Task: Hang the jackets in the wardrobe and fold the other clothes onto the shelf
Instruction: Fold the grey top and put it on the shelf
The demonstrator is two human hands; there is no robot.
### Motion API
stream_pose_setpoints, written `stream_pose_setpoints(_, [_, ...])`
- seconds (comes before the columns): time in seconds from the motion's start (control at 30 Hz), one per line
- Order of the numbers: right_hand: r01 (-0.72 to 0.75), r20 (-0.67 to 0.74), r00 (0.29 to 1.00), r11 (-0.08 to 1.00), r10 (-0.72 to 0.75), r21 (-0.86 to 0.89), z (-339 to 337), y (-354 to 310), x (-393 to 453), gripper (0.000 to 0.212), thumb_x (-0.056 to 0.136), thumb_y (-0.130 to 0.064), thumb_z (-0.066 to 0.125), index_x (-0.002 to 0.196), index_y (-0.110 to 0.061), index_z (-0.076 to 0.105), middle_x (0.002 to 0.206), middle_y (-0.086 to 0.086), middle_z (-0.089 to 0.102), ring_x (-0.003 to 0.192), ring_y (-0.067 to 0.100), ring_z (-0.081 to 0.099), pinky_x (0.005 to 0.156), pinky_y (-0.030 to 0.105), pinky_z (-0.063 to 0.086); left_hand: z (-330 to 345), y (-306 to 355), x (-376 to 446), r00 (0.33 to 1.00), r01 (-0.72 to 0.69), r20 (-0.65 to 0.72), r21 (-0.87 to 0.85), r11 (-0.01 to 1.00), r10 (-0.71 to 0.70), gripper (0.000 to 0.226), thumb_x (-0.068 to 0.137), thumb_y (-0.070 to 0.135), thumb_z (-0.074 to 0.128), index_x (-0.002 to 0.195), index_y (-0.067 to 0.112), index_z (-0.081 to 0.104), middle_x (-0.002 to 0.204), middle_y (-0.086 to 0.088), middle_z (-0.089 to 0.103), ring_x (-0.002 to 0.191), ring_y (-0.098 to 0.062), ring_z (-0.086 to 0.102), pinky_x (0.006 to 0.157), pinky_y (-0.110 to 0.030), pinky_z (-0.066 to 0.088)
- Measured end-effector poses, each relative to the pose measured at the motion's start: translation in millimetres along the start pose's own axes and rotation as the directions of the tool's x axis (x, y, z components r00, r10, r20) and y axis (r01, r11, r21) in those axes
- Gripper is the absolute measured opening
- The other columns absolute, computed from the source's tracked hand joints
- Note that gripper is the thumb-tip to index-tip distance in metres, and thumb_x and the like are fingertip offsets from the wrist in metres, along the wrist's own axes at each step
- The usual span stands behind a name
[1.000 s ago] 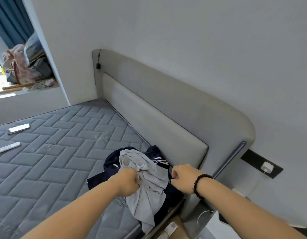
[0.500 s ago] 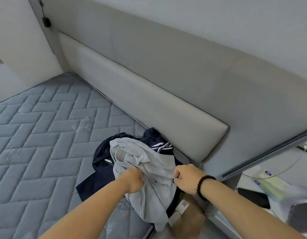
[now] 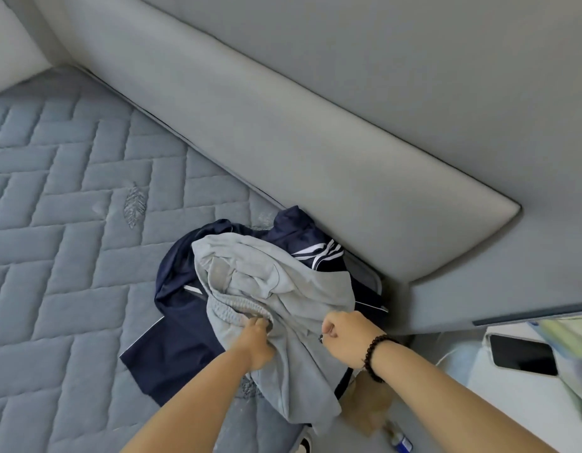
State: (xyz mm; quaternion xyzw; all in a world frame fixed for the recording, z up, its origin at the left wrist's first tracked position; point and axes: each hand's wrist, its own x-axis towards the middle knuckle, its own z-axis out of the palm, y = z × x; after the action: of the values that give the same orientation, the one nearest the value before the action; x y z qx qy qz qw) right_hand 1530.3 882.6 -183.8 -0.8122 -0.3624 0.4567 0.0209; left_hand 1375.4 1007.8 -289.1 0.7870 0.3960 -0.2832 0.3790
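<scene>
A crumpled light grey garment [image 3: 276, 289] with an elastic waistband lies on top of a dark navy jacket [image 3: 175, 308] with white stripes, at the mattress corner beside the headboard. My left hand [image 3: 257, 338] grips the grey cloth at the waistband. My right hand [image 3: 345, 335], with a dark bead bracelet on the wrist, pinches the grey cloth's right edge. Much of the navy jacket is hidden under the grey garment.
The quilted grey mattress [image 3: 70, 223] stretches to the left. A padded grey headboard [image 3: 316, 142] runs diagonally behind the clothes. A white bedside table [image 3: 479, 403] at the right carries a black phone [image 3: 521, 354]. A cardboard box [image 3: 371, 407] sits in the gap below.
The view has dropped and moved closer to the clothes. Both hands keep their hold on the grey garment, and my left hand has shifted onto the waistband.
</scene>
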Motion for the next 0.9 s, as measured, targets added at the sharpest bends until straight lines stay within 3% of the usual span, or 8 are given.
stream_pose_setpoints(0.1, [-0.007,0.024,1.000,1.000,0.007,-0.005,9.6,3.6,5.1,0.019,0.093,-0.026,0.047,0.102,-0.017,0.061,0.103,0.002,0.064,0.094,0.019,0.062,0.086,0.037,0.054,14.7,-16.2,2.5,0.999,-0.025,0.039,0.038,0.999,0.024,0.063,0.091,0.020,0.056,0.147,0.007,0.030,0.153,-0.007,0.024,0.139,-0.026,0.031,0.111,-0.028,0.029])
stream_pose_setpoints(0.17, [-0.009,0.045,0.999,1.000,0.010,-0.020,12.3,6.3,4.3,0.019,0.094,-0.027,0.047,0.104,-0.018,0.059,0.105,0.000,0.062,0.094,0.018,0.061,0.086,0.036,0.054,18.6,-23.6,-0.8,0.999,-0.050,0.020,0.077,0.996,0.049,0.056,0.090,0.019,0.060,0.140,0.006,0.040,0.147,-0.007,0.030,0.134,-0.025,0.037,0.109,-0.025,0.031])
stream_pose_setpoints(0.27, [-0.013,0.058,0.998,0.999,0.016,-0.046,11.5,8.0,-4.8,0.019,0.094,-0.029,0.046,0.107,-0.021,0.057,0.106,-0.002,0.060,0.093,0.017,0.061,0.086,0.036,0.054,10.8,-25.1,-13.5,0.987,-0.090,-0.131,0.044,0.995,0.095,0.017,0.088,0.010,0.057,0.104,0.012,0.064,0.119,-0.006,0.050,0.108,-0.023,0.052,0.093,-0.024,0.040])
stream_pose_setpoints(0.3, [-0.009,0.053,0.999,0.999,0.012,-0.054,9.8,7.7,-9.8,0.019,0.094,-0.029,0.046,0.107,-0.021,0.057,0.105,-0.002,0.060,0.092,0.017,0.061,0.086,0.036,0.054,5.4,-23.7,-19.2,0.973,-0.102,-0.207,0.028,0.994,0.105,0.011,0.087,0.005,0.055,0.086,0.014,0.062,0.106,-0.007,0.054,0.096,-0.023,0.054,0.086,-0.027,0.044])
stream_pose_setpoints(0.37, [0.004,0.038,0.999,0.999,-0.002,-0.053,5.5,5.6,-20.0,0.018,0.094,-0.030,0.046,0.107,-0.021,0.056,0.103,-0.002,0.061,0.090,0.017,0.061,0.085,0.037,0.054,-5.6,-20.4,-31.4,0.934,-0.139,-0.340,-0.057,0.989,0.112,0.019,0.088,0.003,0.056,0.073,0.013,0.052,0.091,-0.009,0.057,0.085,-0.024,0.056,0.076,-0.029,0.045])
stream_pose_setpoints(0.63, [0.222,-0.128,0.970,0.970,-0.209,0.096,-12.0,-26.5,-87.5,0.055,0.088,-0.030,0.061,0.137,-0.028,0.037,0.124,-0.007,0.048,0.106,0.009,0.053,0.094,0.028,0.046,-44.7,24.3,-148.8,0.773,-0.448,-0.617,-0.365,0.816,0.149,0.017,0.080,0.009,0.076,0.075,0.022,0.068,0.078,0.006,0.067,0.075,-0.005,0.061,0.069,-0.007,0.044])
stream_pose_setpoints(0.77, [0.354,-0.224,0.921,0.925,-0.319,0.140,-12.2,-45.7,-137.7,0.064,0.081,-0.032,0.070,0.135,-0.028,0.038,0.131,-0.006,0.047,0.118,0.011,0.049,0.098,0.029,0.044,-48.0,52.4,-217.0,0.739,-0.516,-0.656,-0.405,0.755,0.154,0.013,0.078,0.008,0.078,0.079,0.019,0.072,0.079,0.005,0.069,0.073,-0.006,0.062,0.067,-0.010,0.045])
stream_pose_setpoints(0.9, [0.467,-0.342,0.849,0.875,-0.404,0.125,-1.3,-57.1,-193.8,0.058,0.074,-0.027,0.071,0.128,-0.027,0.047,0.123,-0.008,0.053,0.112,0.007,0.050,0.094,0.025,0.045,-47.6,78.6,-283.4,0.702,-0.597,-0.693,-0.445,0.668,0.165,0.013,0.078,0.009,0.078,0.081,0.021,0.074,0.079,0.003,0.072,0.070,-0.008,0.066,0.065,-0.016,0.050])
